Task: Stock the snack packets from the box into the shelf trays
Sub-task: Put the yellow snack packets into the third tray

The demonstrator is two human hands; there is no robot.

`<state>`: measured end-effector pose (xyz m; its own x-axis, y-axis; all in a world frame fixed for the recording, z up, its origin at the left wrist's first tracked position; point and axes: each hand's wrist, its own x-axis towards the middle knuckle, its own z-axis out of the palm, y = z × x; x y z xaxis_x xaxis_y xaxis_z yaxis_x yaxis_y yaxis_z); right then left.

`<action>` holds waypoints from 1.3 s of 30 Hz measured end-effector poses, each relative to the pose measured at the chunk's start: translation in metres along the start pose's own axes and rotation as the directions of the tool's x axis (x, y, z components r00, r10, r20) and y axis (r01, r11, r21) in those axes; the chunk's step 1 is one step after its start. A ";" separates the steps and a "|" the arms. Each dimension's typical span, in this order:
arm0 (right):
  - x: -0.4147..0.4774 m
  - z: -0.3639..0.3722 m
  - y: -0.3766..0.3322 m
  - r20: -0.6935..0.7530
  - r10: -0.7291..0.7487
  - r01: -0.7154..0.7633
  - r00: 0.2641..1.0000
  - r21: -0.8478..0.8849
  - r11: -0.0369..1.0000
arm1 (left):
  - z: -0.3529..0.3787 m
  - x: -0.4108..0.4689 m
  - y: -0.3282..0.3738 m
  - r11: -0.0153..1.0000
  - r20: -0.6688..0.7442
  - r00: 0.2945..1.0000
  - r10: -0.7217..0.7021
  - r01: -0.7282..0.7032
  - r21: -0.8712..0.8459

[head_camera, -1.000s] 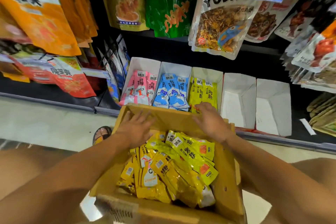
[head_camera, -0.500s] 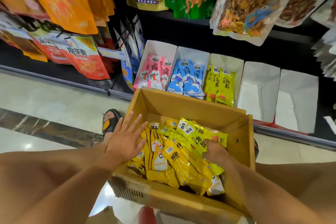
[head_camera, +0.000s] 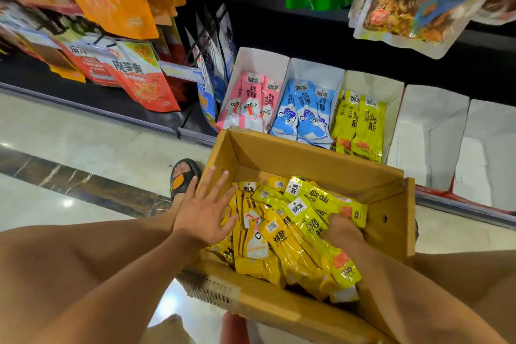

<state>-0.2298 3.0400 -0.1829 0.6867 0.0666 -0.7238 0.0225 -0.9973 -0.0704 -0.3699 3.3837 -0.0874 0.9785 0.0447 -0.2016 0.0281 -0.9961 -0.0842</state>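
Snack packets, yellow, lie heaped loose in the box, just in front of the shelf trays. A second ago both our hands were up at the box's far rim by the yellow tray. Since then the right hand has dropped into the heap and burrowed under the top packets. The left hand has pulled back to the box's left wall, fingers spread wide, holding nothing. We read this as one delivery finished and the next handful being gathered. Right grip: fingers buried beneath packets, so we cannot tell whether they have closed on any. The yellow tray holds only a few packets; the two white trays to its right show none. The box's far wall hides the trays' front ends, and the frame cuts off the rightmost tray and the box's near edge.
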 end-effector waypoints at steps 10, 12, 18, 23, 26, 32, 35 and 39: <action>-0.013 -0.016 -0.011 -0.076 -0.045 0.060 0.996 0.218 0.974 | -0.001 -0.003 0.000 1.000 -0.033 0.999 0.017 -0.017 -0.010; -0.018 -0.024 -0.014 -0.119 -0.057 0.088 0.991 0.275 0.958 | -0.003 -0.002 0.000 1.000 -0.010 1.000 0.013 -0.013 -0.009; -0.034 -0.034 -0.033 -0.213 -0.096 0.187 0.972 0.462 0.867 | -0.015 0.003 0.014 0.994 0.059 0.997 -0.052 0.057 -0.088; -0.054 -0.039 -0.058 -0.221 -0.128 0.248 0.967 0.692 0.678 | -0.025 0.013 0.048 0.894 0.095 0.992 -0.078 0.111 -0.434; -0.072 -0.043 -0.077 -0.168 -0.157 0.228 0.973 0.793 0.565 | -0.030 0.023 0.068 0.350 0.325 0.938 -0.123 0.348 -0.870; -0.095 -0.038 -0.104 -0.088 -0.274 0.203 0.958 0.883 0.423 | -0.041 0.026 0.079 -0.096 0.421 0.907 -0.015 0.417 -0.904; -0.091 -0.030 -0.105 -0.046 -0.320 0.184 0.946 0.890 0.416 | -0.034 0.027 0.071 -0.053 0.437 0.898 -0.041 0.435 -0.899; -0.078 -0.024 -0.086 0.015 -0.258 0.129 0.966 0.837 0.531 | -0.031 0.028 0.064 -0.056 0.433 0.888 -0.155 0.430 -0.901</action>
<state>-0.2679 3.1197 -0.1034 0.6470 0.3217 -0.6913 -0.5078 -0.4945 -0.7054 -0.3344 3.3192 -0.0686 0.7760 0.2269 -0.5886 0.6033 0.0056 0.7975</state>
